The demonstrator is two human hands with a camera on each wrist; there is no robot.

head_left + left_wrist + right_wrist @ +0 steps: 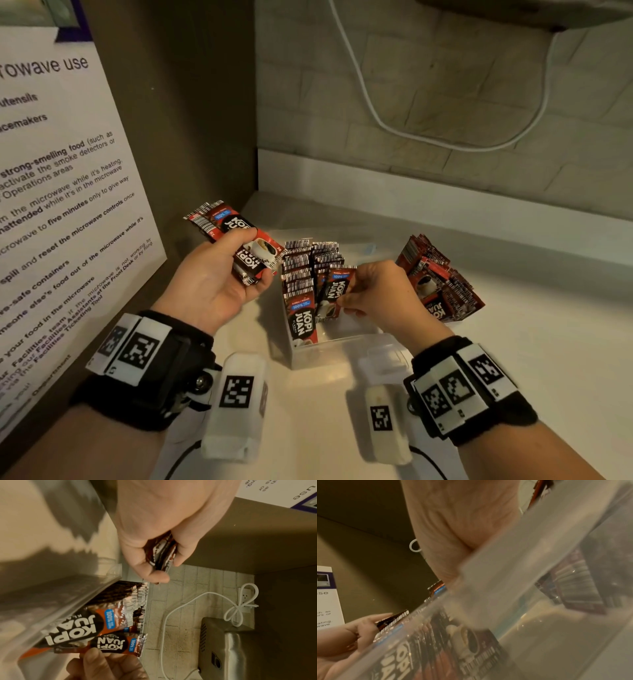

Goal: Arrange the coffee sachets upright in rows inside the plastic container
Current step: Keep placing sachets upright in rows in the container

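Note:
A clear plastic container [329, 353] stands on the counter with two rows of red-and-black coffee sachets [301, 274] upright inside. My left hand [219, 274] hovers left of it, gripping a small stack of sachets [239, 240]; the left wrist view shows that stack [163, 555] edge-on between thumb and fingers. My right hand [373, 291] is over the container and pinches one sachet [334, 291] upright at the front of the right row. In the right wrist view the container wall [513, 588] fills the frame, blurred, with sachets behind it.
A loose pile of sachets [442, 277] lies right of the container. The container's lid [380, 356] lies in front. A printed microwave notice [61, 192] leans on the left wall. A white cable [376, 116] hangs on the tiled back wall.

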